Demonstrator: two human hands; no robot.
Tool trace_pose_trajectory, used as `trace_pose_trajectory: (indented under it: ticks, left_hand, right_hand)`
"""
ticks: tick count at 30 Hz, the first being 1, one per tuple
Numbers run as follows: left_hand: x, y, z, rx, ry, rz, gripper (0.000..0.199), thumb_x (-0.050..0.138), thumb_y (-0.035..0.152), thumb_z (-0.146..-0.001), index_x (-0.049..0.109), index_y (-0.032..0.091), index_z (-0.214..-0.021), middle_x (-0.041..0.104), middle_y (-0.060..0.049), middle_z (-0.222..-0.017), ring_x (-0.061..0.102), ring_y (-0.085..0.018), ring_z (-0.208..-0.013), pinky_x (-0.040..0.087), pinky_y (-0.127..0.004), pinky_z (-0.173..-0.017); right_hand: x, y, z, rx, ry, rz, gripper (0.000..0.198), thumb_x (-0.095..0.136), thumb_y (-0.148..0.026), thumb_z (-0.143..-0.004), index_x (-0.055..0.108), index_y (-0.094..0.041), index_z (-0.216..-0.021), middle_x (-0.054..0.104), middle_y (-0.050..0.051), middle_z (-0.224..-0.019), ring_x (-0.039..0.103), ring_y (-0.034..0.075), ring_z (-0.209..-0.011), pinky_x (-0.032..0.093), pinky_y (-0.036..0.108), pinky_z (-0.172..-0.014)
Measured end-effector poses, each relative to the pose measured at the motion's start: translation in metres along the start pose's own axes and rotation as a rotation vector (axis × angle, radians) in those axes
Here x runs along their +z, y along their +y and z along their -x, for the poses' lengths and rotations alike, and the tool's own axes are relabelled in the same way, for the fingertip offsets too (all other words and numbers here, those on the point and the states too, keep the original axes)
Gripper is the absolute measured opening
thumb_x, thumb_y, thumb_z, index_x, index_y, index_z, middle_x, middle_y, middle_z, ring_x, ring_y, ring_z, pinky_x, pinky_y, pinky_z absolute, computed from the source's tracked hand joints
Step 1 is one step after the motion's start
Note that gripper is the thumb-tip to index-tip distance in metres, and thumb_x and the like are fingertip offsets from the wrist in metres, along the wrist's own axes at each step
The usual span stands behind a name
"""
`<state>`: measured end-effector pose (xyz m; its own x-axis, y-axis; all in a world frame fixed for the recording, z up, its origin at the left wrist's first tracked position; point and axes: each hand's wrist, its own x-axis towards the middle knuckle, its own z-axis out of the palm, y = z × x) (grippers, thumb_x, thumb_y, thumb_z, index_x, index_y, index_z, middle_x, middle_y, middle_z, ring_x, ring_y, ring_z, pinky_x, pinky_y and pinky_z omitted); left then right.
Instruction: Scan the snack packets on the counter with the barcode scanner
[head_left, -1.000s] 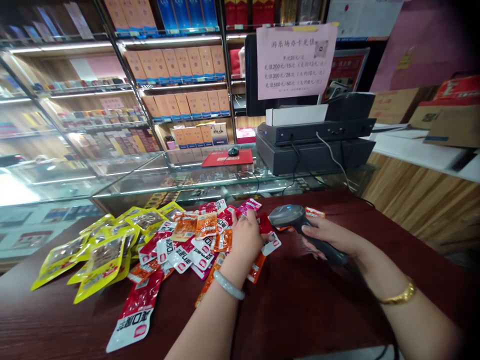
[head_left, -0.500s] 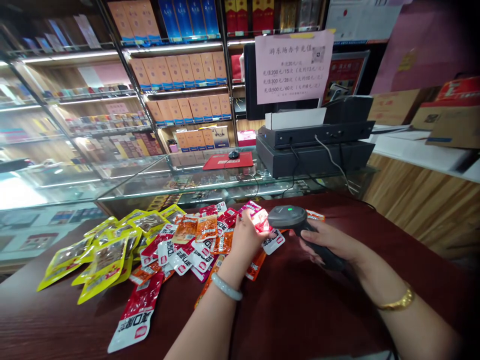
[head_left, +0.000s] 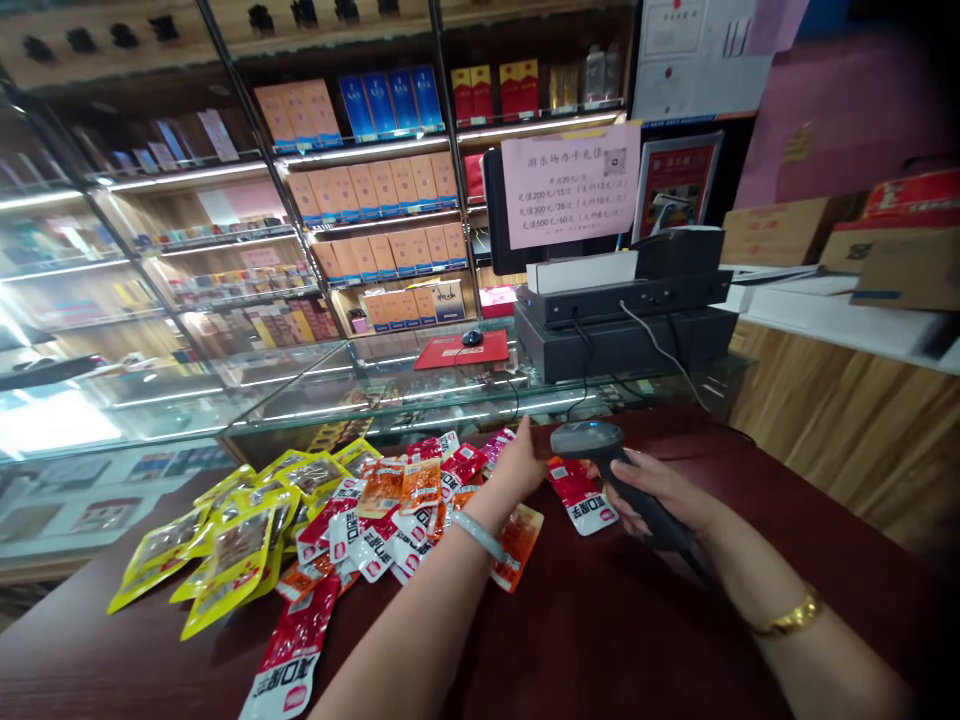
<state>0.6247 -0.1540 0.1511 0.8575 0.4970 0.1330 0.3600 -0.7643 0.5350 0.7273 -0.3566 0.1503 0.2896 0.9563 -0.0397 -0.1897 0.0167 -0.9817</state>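
My right hand (head_left: 664,495) is wrapped round the handle of a dark grey barcode scanner (head_left: 589,438), a small blue light glowing on its head. Beneath and beside the scanner lies a red-and-white snack packet (head_left: 587,505) on the table. To its left, my left hand (head_left: 519,462) reaches over the edge of the packet pile, one digit stretched upward; its other fingers are mostly hidden, and nothing shows in it. Under my left forearm an orange packet (head_left: 523,545) sticks out. Red, white and orange snack packets (head_left: 375,535) are heaped to the left, beside yellow snack bags (head_left: 240,550).
The dark red tabletop (head_left: 600,640) meets a glass display counter (head_left: 300,395). On the counter are a red mouse pad (head_left: 450,352), a black mouse (head_left: 471,338) and a black cash drawer (head_left: 630,340) with cables. Cardboard boxes (head_left: 780,232) stand at the right; stocked shelves rise behind.
The scanner's red glow on the packet is gone and its light turned from green to blue. My left hand has let go of the lit packet. The view has tilted up slightly.
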Motion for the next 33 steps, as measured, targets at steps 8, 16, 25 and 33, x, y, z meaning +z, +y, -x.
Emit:
trace_pose_trajectory:
  ticks: [8,16,25,33]
  left_hand:
    - [-0.036,-0.054,-0.027,-0.103,-0.064,-0.606,0.05,0.075,0.047,-0.065,0.068,0.012,-0.099,0.066,-0.024,-0.112,0.056,-0.038,-0.117,0.04,-0.045,-0.097]
    - [-0.027,-0.041,-0.006,-0.088,0.298,-0.214,0.029,0.051,0.04,-0.091,0.053,0.02,-0.112,0.072,-0.009,-0.092,0.068,-0.024,-0.093,0.043,-0.035,-0.086]
    - [-0.015,-0.058,0.005,-0.211,0.406,0.331,0.022,0.046,0.039,-0.092,0.056,0.02,-0.098,0.068,-0.002,-0.082,0.064,-0.016,-0.072,0.045,-0.026,-0.065]
    - [-0.014,-0.047,0.012,-0.193,0.395,0.312,0.024,0.048,0.04,-0.092,0.056,0.022,-0.105,0.069,-0.004,-0.087,0.066,-0.018,-0.078,0.049,-0.029,-0.069]
  right_hand:
    - [0.007,0.008,-0.009,0.063,-0.056,0.052,0.05,0.064,-0.063,-0.081,0.046,-0.02,-0.1,0.06,-0.007,-0.054,0.049,0.008,-0.03,0.04,0.02,-0.034]
    - [0.017,0.011,-0.007,0.055,-0.062,0.109,0.046,0.063,-0.061,-0.083,0.047,-0.021,-0.098,0.056,-0.008,-0.051,0.047,0.007,-0.032,0.037,0.018,-0.035]
    - [0.034,0.015,-0.006,0.022,0.008,0.173,0.049,0.058,-0.067,-0.084,0.052,-0.021,-0.097,0.054,-0.006,-0.052,0.047,0.009,-0.035,0.04,0.02,-0.036]
    - [0.027,0.013,-0.004,0.023,-0.008,0.126,0.05,0.061,-0.067,-0.08,0.05,-0.02,-0.095,0.057,-0.005,-0.055,0.05,0.009,-0.035,0.04,0.019,-0.035]
